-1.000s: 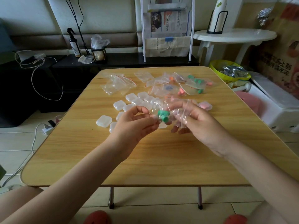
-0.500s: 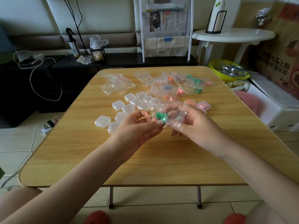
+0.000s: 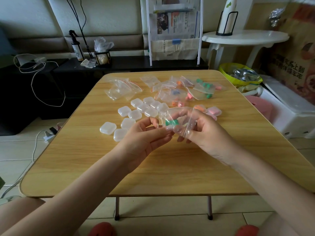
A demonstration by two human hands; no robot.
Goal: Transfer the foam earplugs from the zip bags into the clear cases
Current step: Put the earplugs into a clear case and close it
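Observation:
Over the middle of the wooden table (image 3: 153, 176) both hands hold one small clear zip bag (image 3: 183, 120) with green foam earplugs (image 3: 171, 123) inside. My right hand (image 3: 202, 133) grips the bag's right side. My left hand (image 3: 146, 135) pinches the bag's left edge beside the green earplugs. Several shut clear cases (image 3: 136, 114) lie in a cluster just behind my left hand. Zip bags with green, pink, orange and blue earplugs (image 3: 192, 90) lie at the back right. Empty zip bags (image 3: 121, 88) lie at the back left.
Cases holding pink and orange earplugs (image 3: 212, 111) sit behind my right hand. A white round side table (image 3: 245, 37) and a yellow bowl (image 3: 240, 74) stand right of the table. A dark low cabinet (image 3: 51, 77) with cables is at the left.
The bag has been turned and raised a little between my hands; the green earplugs now lie higher, near my left fingertips. The camera view shifted slightly.

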